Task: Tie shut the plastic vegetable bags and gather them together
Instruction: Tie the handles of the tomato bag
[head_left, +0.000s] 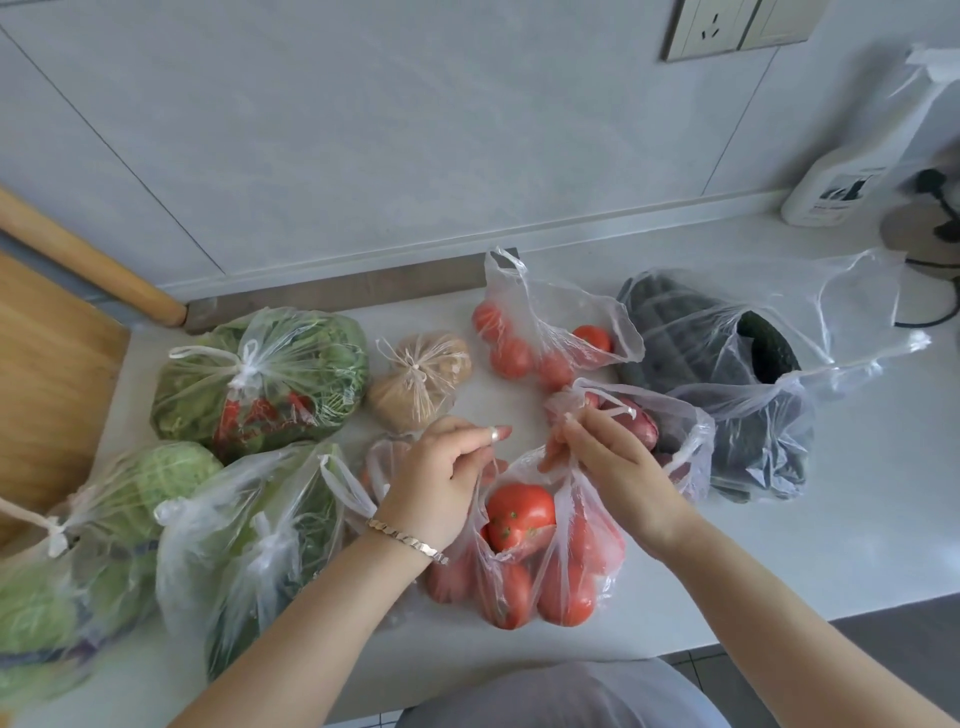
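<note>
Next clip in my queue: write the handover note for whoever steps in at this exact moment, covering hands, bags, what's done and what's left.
Left hand and right hand: each pinches a handle of the front tomato bag, still unknotted.
Done: leafy greens bag, ginger bag, cabbage bag and front greens bag are knotted, grouped on the left of the counter.
Left: knot the front tomato bag, then tie the rear tomato bag, onion bag and cucumber bag, all open on the right, and gather them with the rest.

Red tomatoes, green cabbage, dark green cucumbers, white counter, silver bracelet
</note>
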